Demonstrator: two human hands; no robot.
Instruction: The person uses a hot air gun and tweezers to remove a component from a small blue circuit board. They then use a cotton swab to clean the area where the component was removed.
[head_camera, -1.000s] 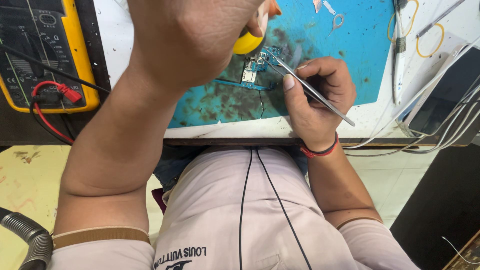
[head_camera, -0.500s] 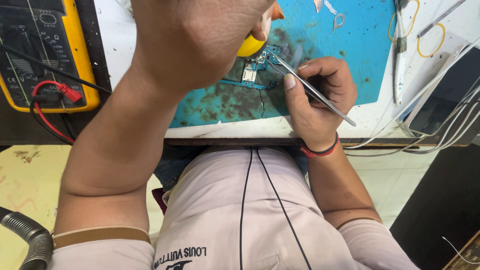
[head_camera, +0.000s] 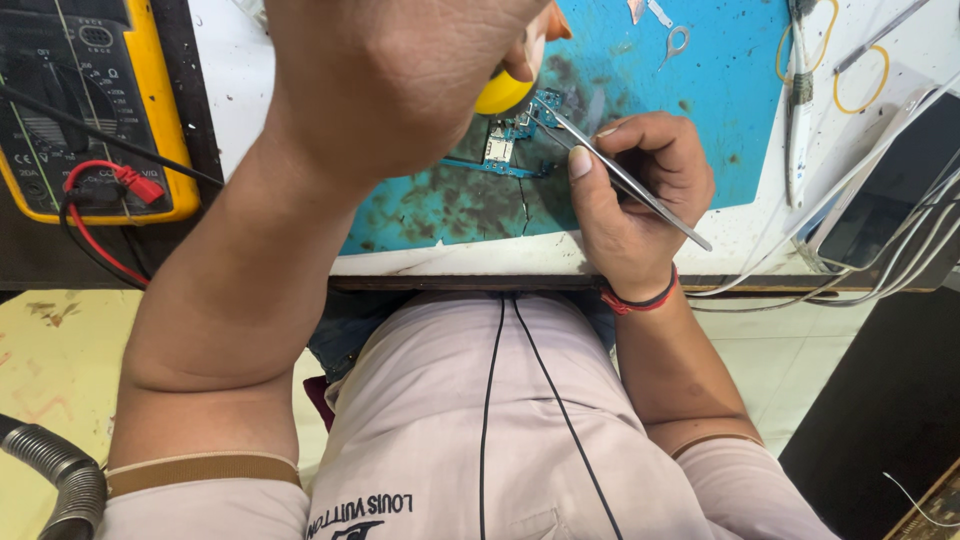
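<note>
Right hand (head_camera: 640, 190) clamped on tweezers (head_camera: 620, 175) (tips at circuit board (head_camera: 505, 145)), left hand (head_camera: 400, 70) around yellow-handled tool (head_camera: 500, 95).

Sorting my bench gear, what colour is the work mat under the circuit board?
Blue-teal, with dark stains; the work mat shows best in the head view.

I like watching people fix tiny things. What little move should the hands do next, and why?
Probably ease the tweezers tip a touch further onto the small circuit board. The right hand already aims them there, and the left hand holds a yellow-handled tool right above it. The tips' exact contact is hard to see.
</note>
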